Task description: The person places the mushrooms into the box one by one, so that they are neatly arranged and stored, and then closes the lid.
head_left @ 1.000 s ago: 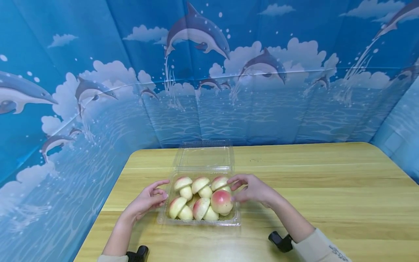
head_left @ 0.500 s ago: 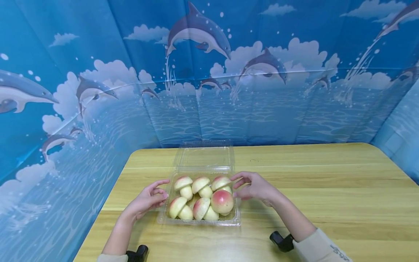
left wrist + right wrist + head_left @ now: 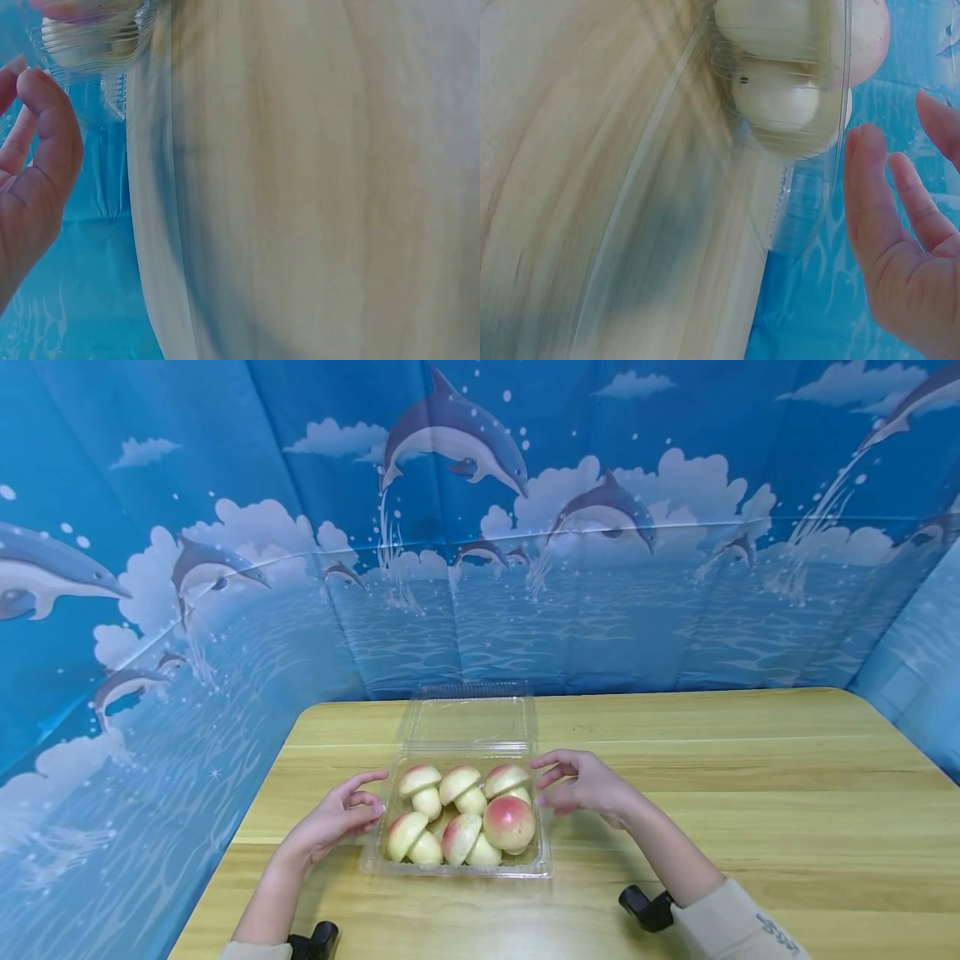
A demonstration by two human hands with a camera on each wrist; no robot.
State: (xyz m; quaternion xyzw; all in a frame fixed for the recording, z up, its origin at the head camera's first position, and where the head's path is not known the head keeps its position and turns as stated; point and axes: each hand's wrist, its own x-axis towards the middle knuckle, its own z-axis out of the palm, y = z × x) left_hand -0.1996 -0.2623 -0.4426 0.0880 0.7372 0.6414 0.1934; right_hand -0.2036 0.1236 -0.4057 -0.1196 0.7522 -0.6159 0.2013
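Observation:
A clear plastic clamshell box [image 3: 459, 872] lies on the table with its lid [image 3: 471, 724] folded back. Inside sit several cream mushroom-shaped pieces with pink-tinted caps; the front right one [image 3: 509, 824] turns its pink cap up. My left hand [image 3: 339, 820] is at the box's left rim, fingers loosely bent and thumb apart from the index finger. At the right rim, my right hand [image 3: 588, 789] hovers with relaxed, spread fingers and nothing between them. The right wrist view shows its fingers [image 3: 868, 184] beside the clear box wall [image 3: 832, 142].
The wooden table [image 3: 720, 810] extends far to the right of the box. A blue dolphin-print cloth [image 3: 480, 610] hangs behind the table and along its left side. Black wrist devices [image 3: 647, 910] sit below both hands.
My right hand has drawn back slightly to the right, away from the mushroom-shaped pieces at the box's right side. The left hand and the box have stayed in place.

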